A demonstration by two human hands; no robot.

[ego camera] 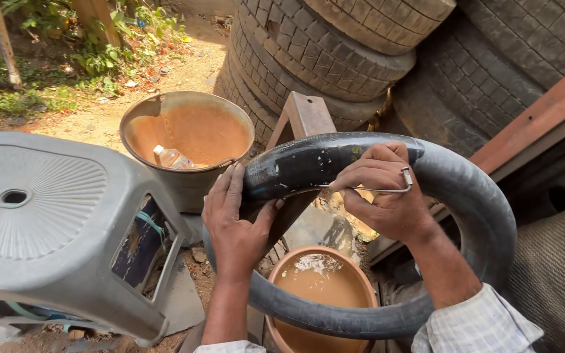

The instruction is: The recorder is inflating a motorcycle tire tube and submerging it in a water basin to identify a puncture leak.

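Note:
A black rubber inner tube (pixel 472 196) is held upright in front of me, over a round clay basin of muddy water (pixel 322 281). My left hand (pixel 233 222) grips the tube's left side, palm on the rubber. My right hand (pixel 380 193) rests on the tube's top and holds a thin metal wire tool (pixel 387 188) with a looped end, its tip lying against the rubber. The tube's lower arc passes in front of the basin.
A grey plastic stool (pixel 47 222) stands at the left. Behind it sits a metal tub of brown water (pixel 188 134) with a plastic bottle (pixel 171 157) floating in it. Stacked truck tyres (pixel 335 52) fill the back, beside a rusty metal stand (pixel 305 114).

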